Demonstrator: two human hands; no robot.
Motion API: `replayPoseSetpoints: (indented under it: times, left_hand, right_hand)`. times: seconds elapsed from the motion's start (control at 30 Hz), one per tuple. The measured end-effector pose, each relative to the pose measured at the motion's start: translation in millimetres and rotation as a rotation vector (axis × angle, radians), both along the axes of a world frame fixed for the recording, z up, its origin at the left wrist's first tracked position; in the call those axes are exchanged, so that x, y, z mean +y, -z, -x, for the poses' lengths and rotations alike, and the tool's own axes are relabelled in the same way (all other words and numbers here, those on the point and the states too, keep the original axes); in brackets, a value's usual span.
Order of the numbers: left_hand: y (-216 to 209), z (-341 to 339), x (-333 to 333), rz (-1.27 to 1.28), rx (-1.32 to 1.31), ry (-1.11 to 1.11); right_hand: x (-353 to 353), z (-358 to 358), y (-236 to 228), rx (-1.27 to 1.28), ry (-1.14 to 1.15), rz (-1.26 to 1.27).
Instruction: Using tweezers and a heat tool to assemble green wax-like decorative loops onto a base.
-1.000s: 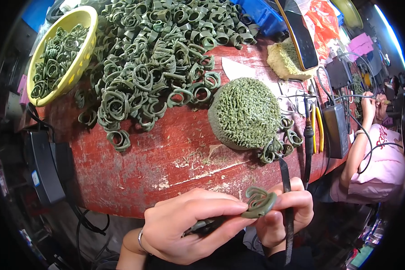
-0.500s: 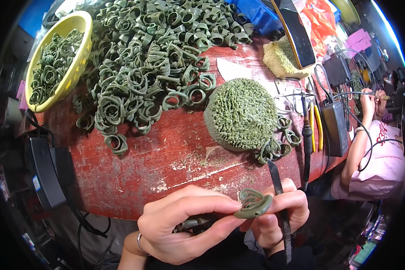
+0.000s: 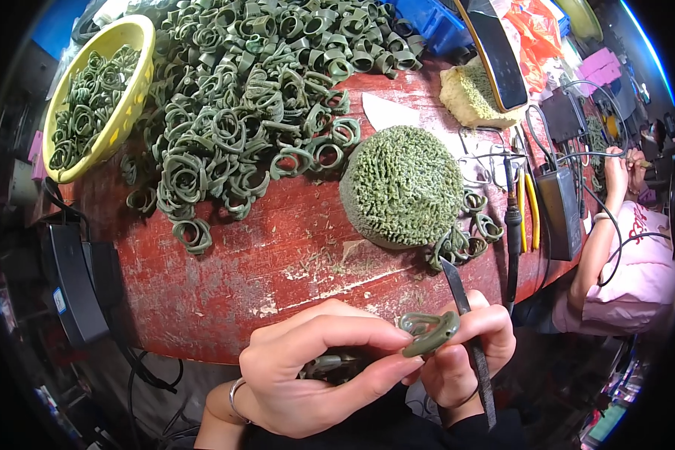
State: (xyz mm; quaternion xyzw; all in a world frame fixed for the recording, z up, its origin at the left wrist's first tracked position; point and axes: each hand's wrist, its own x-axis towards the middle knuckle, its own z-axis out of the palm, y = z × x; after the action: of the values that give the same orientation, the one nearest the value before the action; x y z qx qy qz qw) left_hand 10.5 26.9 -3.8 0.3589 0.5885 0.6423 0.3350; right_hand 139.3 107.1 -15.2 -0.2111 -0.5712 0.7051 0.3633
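Note:
Between the thumb and fingertips of my left hand is a green wax-like ring with looped open strands. More green rings lie in the hollow of that palm, partly hidden by the fingers. My right hand grips a flat dark metal file with an angled blade end pointing away from me. Its fingertips also touch the right side of the ring. Beyond them, a round block with a rough green top stands on the red worn table, several loose rings beside it.
A large heap of green rings covers the far left, beside a yellow basket of rings. To the right are a phone, a sponge-like block, a handled tool, yellow-handled pliers and cables. Another person works farther right.
The ring has been turned between my fingers and shifted slightly right. My left hand moved a little right and up; the file's blade end swung slightly left and away.

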Motion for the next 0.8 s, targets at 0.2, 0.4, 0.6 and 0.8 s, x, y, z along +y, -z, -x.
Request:
replayPoseSetpoints:
  times: [0.2,0.4,0.6,0.8]
  left_hand:
    - [3,2,1,-0.005,-0.005,0.017]
    - [6,3,0,0.010,-0.080,0.030]
    - [12,6,-7,-0.062,-0.222,0.034]
    - [11,8,-8,-0.035,-0.177,0.018]
  right_hand:
    - [-2,1,1,0.022,-0.013,0.108]
    - [-5,4,0,0.035,0.016,0.119]
    - [0,-2,6,-0.020,0.062,-0.041]
    - [-11,0,7,-0.138,0.251,-0.191]
